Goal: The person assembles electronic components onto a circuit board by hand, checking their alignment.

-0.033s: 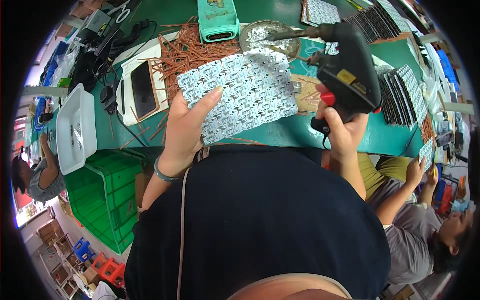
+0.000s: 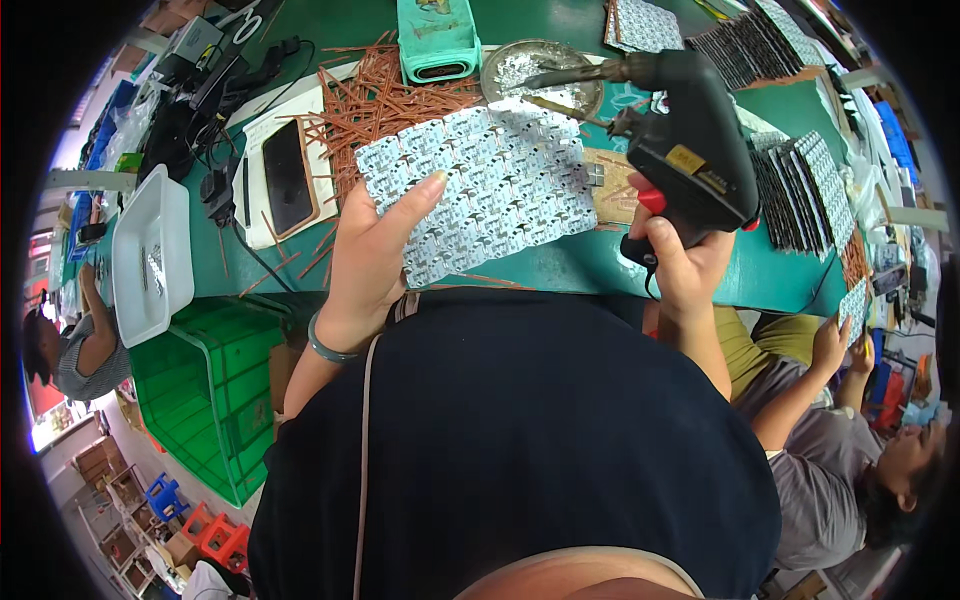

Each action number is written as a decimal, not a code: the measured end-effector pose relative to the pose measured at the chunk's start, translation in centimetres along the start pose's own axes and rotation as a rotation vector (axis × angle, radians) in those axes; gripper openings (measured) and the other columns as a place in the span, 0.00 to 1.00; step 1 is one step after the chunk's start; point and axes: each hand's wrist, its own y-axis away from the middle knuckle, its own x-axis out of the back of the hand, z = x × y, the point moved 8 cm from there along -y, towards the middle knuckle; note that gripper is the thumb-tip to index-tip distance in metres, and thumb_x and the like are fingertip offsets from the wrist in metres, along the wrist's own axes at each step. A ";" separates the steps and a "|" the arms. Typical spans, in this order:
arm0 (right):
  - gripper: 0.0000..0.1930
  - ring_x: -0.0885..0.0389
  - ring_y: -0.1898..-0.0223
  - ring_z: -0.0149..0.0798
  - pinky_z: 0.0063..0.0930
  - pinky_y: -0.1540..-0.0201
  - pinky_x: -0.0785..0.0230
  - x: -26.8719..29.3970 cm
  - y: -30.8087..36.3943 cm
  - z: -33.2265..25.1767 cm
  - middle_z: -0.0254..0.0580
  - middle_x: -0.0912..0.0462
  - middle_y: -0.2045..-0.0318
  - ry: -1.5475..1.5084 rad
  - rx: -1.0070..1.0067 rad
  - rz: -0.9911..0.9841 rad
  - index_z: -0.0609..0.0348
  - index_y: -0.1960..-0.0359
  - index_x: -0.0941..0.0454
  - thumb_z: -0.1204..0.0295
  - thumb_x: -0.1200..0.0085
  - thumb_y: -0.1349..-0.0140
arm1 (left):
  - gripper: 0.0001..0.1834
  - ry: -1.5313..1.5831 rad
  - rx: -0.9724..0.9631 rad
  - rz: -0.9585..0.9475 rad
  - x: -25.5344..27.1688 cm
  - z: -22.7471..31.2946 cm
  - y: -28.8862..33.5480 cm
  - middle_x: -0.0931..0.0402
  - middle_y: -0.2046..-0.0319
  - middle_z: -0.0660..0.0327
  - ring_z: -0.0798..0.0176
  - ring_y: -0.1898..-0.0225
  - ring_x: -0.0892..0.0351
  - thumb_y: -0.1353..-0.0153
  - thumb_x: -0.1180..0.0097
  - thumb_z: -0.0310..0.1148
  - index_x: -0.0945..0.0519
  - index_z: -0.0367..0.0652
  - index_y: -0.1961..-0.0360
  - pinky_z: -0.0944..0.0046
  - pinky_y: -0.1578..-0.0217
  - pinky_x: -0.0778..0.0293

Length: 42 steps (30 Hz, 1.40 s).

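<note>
My left hand [image 2: 385, 225] grips a silvery-white panel of circuit boards [image 2: 480, 190] by its lower left corner, thumb on top and the other fingers hidden beneath. The panel is tilted above the green table. In my right hand [image 2: 690, 262] is a black soldering gun [image 2: 697, 150] with a red trigger, its long tip pointing left. That tip hangs over a round metal dish [image 2: 492, 85] with silvery bits in it, just beyond the panel's far edge; whether it touches them I cannot tell. A small metal square lies beside the panel's right edge.
Thin reddish-brown strips [image 2: 375, 85] lie piled behind the panel, next to a turquoise holder [image 2: 438, 40]. A dark phone [image 2: 288, 178] and a white bin [image 2: 155, 260] are at left. Stacked panels [image 2: 805, 190] stand at right, near a co-worker [image 2: 820, 470] holding a small panel.
The soldering gun has shifted slightly left and its tip has dipped a little toward the panel's far edge. My left hand and the panel have barely moved.
</note>
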 end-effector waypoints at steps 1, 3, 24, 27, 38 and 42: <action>0.26 0.26 0.75 0.33 0.23 0.71 0.32 -0.2 0.2 0.2 0.57 0.24 0.63 0.007 -0.019 0.000 0.70 0.48 0.41 0.76 0.46 0.48 | 0.15 0.010 0.011 -0.009 -0.1 0.1 0.1 0.25 0.59 0.56 0.66 0.60 0.24 0.43 0.50 0.25 0.30 0.32 0.54 0.66 0.58 0.28; 0.25 0.26 0.75 0.32 0.23 0.71 0.32 -0.4 0.3 0.5 0.56 0.24 0.64 0.013 -0.038 -0.005 0.70 0.49 0.40 0.76 0.47 0.48 | 0.15 0.020 0.019 -0.013 -0.2 0.1 0.2 0.25 0.59 0.56 0.65 0.59 0.24 0.43 0.51 0.25 0.30 0.32 0.54 0.66 0.58 0.27; 0.24 0.25 0.58 0.35 0.28 0.54 0.32 -1.0 0.1 0.4 0.47 0.25 0.58 0.110 0.017 -0.102 0.69 0.50 0.35 0.79 0.42 0.50 | 0.15 -0.017 -0.003 -0.033 -0.5 0.2 0.4 0.26 0.58 0.55 0.65 0.59 0.24 0.42 0.52 0.24 0.30 0.32 0.53 0.66 0.58 0.27; 0.24 0.23 0.61 0.36 0.24 0.59 0.30 -0.9 0.1 0.3 0.47 0.24 0.63 0.158 0.075 -0.118 0.70 0.49 0.37 0.83 0.46 0.50 | 0.15 0.001 0.001 -0.052 -0.6 0.3 0.5 0.26 0.59 0.54 0.65 0.59 0.24 0.42 0.52 0.24 0.30 0.32 0.54 0.66 0.58 0.27; 0.25 0.25 0.64 0.33 0.25 0.60 0.31 -1.6 -0.3 -0.7 0.44 0.25 0.64 0.198 0.173 -0.172 0.69 0.50 0.37 0.84 0.45 0.52 | 0.15 0.004 0.027 -0.033 -0.4 0.1 0.5 0.26 0.58 0.54 0.65 0.59 0.24 0.42 0.52 0.25 0.30 0.32 0.53 0.66 0.58 0.27; 0.24 0.25 0.68 0.32 0.25 0.63 0.31 -1.5 0.1 -0.7 0.45 0.25 0.65 0.257 0.231 -0.174 0.69 0.51 0.36 0.83 0.45 0.51 | 0.15 0.009 0.028 -0.034 -0.5 0.2 0.6 0.26 0.58 0.54 0.65 0.59 0.24 0.42 0.52 0.25 0.31 0.32 0.53 0.65 0.57 0.27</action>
